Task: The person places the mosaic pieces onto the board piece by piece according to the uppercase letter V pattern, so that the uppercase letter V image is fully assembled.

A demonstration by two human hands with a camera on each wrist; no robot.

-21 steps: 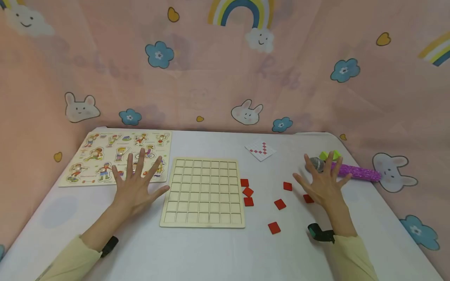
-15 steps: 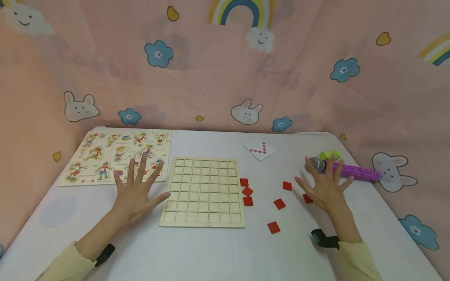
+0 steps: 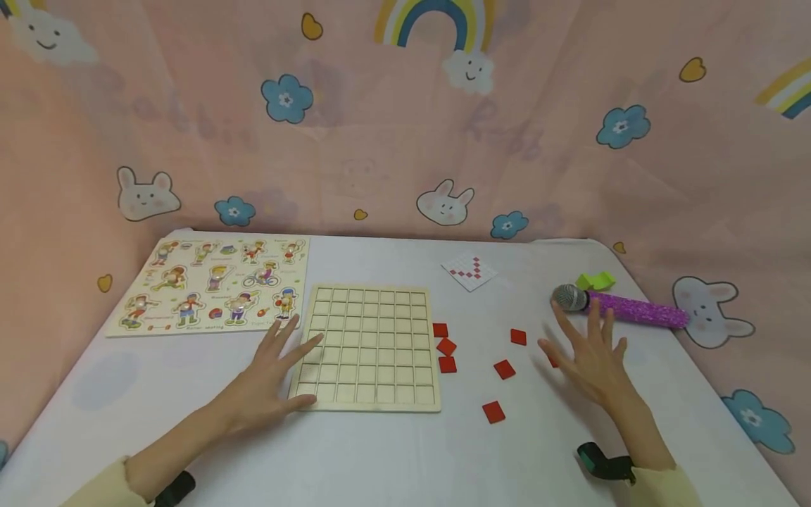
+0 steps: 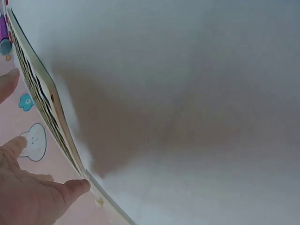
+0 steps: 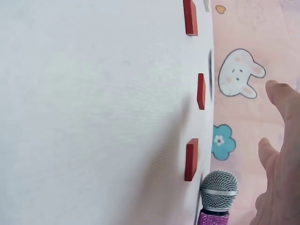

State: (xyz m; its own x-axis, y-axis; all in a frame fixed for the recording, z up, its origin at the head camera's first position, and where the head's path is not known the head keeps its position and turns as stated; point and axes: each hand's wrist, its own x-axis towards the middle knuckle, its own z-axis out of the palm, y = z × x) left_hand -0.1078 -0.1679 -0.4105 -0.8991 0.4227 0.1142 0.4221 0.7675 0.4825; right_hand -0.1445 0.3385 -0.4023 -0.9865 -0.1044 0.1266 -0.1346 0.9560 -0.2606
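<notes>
Pale wood is used for the grid board, which is laid flat at the middle of the bench and marked off by lines into square cells. Its left edge is overlapped in the head view by the left hand, whose fingers are held apart and extended; the index finger is placed over the left cells and the thumb over the near left corner. Whether the wood is touched cannot be told, though its edge is seen close to the fingers in the left wrist view.

Seven red tiles are scattered on the bench: three are gathered just beside the grid board's right edge, and the others are spread farther right. One of these is partly covered by the right hand, whose fingers are likewise spread apart. The microphone, topped with silver mesh and finished in glittery purple, is overlapped in the head view by the right fingertips; contact cannot be told. Just behind it a lime-green piece is set.

Beyond the tiles, a white card printed with red squares is placed. At the far left, a picture board decorated with cartoon figures is laid near the grid board. The bench is backed by pink cloth printed with rabbits, flowers and rainbows
</notes>
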